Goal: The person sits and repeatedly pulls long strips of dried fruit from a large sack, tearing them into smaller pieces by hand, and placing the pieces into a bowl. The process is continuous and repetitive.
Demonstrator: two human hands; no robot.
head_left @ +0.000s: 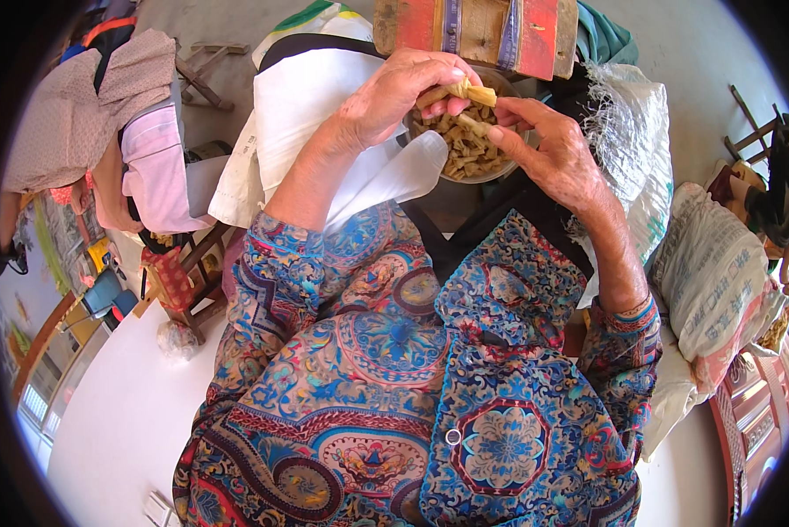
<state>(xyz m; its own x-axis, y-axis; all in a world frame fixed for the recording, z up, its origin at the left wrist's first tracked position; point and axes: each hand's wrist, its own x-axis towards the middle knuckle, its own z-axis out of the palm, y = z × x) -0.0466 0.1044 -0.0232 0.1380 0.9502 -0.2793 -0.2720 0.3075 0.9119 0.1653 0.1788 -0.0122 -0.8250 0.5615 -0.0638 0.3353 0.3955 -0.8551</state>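
Concrete floor point(676, 53) outdoors, sacks around; we sit in a blue patterned dress point(394, 378). Our left hand point(394, 92) pinches a small tan bundle point(466, 90) between thumb and fingers, fingers curled tight on it. Our right hand point(548, 149) touches the bundle's lower end with its fingertips, loosely bent; a firm grip we cannot tell. Bundle sits just above a metal bowl point(509, 167) full of tan pieces point(465, 149). Red-painted wooden stool point(474, 31) beyond it. Another person's pink sleeve point(153, 167) at left.
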